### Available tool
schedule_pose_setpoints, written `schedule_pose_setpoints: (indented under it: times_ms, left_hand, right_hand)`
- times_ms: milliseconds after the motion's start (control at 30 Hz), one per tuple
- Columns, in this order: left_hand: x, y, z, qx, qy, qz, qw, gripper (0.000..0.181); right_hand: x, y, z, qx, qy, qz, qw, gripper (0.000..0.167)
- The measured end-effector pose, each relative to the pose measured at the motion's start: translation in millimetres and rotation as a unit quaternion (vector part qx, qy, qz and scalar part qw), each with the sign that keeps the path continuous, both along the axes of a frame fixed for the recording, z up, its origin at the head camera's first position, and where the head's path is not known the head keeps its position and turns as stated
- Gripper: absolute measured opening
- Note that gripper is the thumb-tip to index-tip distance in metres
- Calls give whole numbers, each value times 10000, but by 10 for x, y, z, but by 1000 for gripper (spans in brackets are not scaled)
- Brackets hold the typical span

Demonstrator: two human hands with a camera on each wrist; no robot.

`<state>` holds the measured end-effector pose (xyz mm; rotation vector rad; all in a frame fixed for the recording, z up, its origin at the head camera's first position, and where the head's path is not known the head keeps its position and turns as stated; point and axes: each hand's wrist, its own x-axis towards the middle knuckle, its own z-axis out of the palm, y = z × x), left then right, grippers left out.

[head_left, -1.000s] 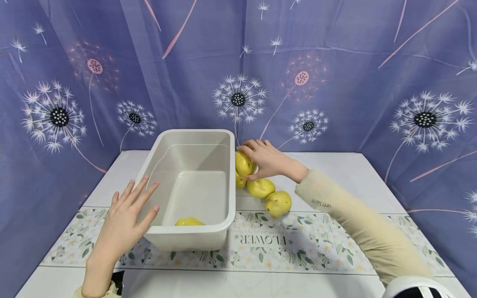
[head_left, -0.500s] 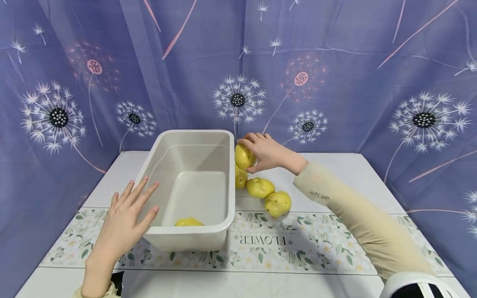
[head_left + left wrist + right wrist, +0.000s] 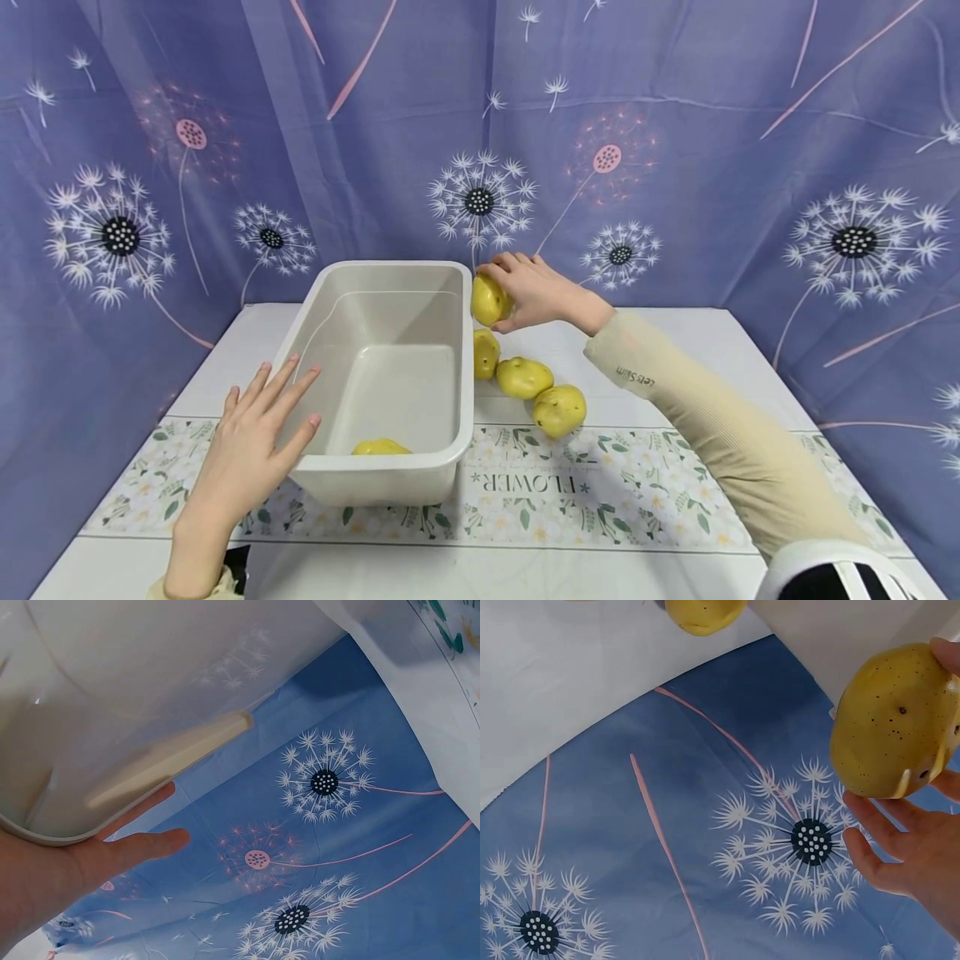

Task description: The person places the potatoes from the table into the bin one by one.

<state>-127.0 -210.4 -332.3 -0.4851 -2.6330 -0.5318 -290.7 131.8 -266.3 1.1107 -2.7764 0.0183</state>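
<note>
My right hand [image 3: 536, 292] grips a yellow potato [image 3: 489, 301] between thumb and fingers, raised just beyond the tub's right rim. In the right wrist view, dark specks dot the held potato [image 3: 892, 720]. My left hand [image 3: 255, 442] lies with spread, straight fingers against the left side of the pale grey plastic tub [image 3: 442, 460]. From the left wrist, that hand [image 3: 135, 847] shows at the tub's edge. One potato [image 3: 381, 447] is inside the tub near its front wall, mostly hidden. Outside, on the right, lie three more: a potato [image 3: 485, 354] by the wall, a middle potato [image 3: 525, 378] and a front potato [image 3: 560, 410].
A white table [image 3: 660, 333] carries a floral printed strip [image 3: 645, 492] with the word FLOWER. Behind and at both sides hangs a blue-purple curtain [image 3: 375, 183] with dandelion prints. A white rounded object [image 3: 817, 558] shows at the lower right corner.
My right hand has lifted the potato up from beside the others, slightly toward the back. The left hand, the tub and the remaining potatoes look the same.
</note>
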Motion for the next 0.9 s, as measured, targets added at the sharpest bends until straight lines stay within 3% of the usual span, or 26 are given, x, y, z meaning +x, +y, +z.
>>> schedule_pose_setpoints:
  times_ms: [267, 500, 900]
  left_hand:
    - [3, 6, 15, -53, -17, 22, 10000, 48]
    - [-12, 8, 25, -179, -70, 4, 9998, 49]
    - [-7, -3, 34, -408, -307, 25, 9987, 52]
  right_hand:
    - [-63, -27, 33, -216, 38, 18, 9998, 80]
    - [-58, -93, 128, -275, 3, -8, 9996, 80]
    - [-48, -184, 155, -317, -12, 102, 9994, 80]
